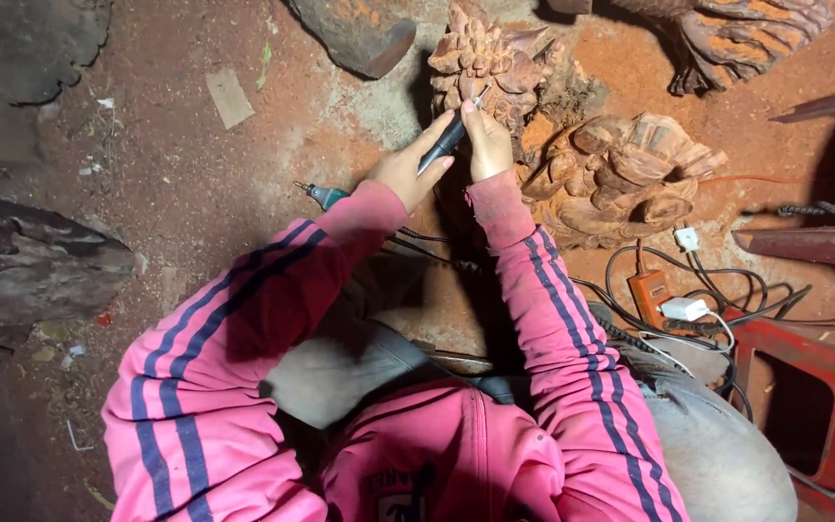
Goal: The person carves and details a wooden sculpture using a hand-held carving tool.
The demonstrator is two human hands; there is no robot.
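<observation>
A reddish wooden carving (480, 58) with layered petal shapes lies on the dusty ground at top centre. My left hand (406, 172) grips the black handpiece of a rotary carving tool (443, 143), whose thin bit touches the carving. My right hand (486, 140) pinches the front of the same tool close to the bit and rests by the carving. Both arms wear pink sleeves with dark stripes.
A second carved piece (620, 174) lies right of my hands. An orange power strip (649, 287) with white plugs and tangled black cables lies at right, beside a red stool (823, 387). A teal tool (324, 194), logs (31, 261) and wood blocks lie around on red sawdust.
</observation>
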